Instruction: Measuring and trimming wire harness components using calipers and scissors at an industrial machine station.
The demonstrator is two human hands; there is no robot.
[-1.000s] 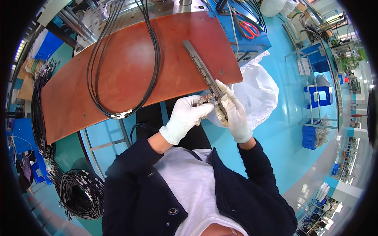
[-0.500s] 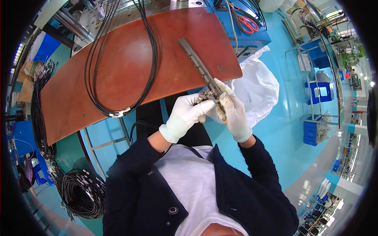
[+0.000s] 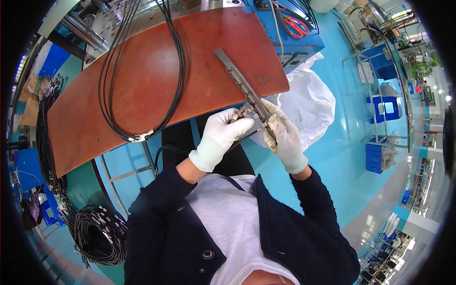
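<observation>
Near the centre of the frame, the right hand (image 3: 285, 137), in a white glove, grips the lower end of a slotted grey metal bar (image 3: 237, 80), with its fingers wrapped about it. The bar slants from there up and to the left, its far end over the reddish-brown bench (image 3: 216, 33); whether that end touches the surface I cannot tell. Just left of the bar, the left hand (image 3: 221, 133), gloved too, is closed with thumb and fingers together around small copper-coloured parts (image 3: 242, 112), which stick up past the fingertips; their exact shape is too small to make out. A thin black cable (image 3: 245, 137) runs from beside the bar's lower end down and left, passing behind the left hand. In the upper left of the frame, a loop of black cables (image 3: 183, 71) lies across the bench, with white connectors (image 3: 140, 138) at its lowest bend, by the front edge. Red-handled pliers (image 3: 298, 27) rest at the upper right on a blue cabinet (image 3: 308, 43), and below it a white plastic bag (image 3: 311, 104) bulges beside the bench. A thick coil of black cables (image 3: 97, 235) sits at lower left.
</observation>
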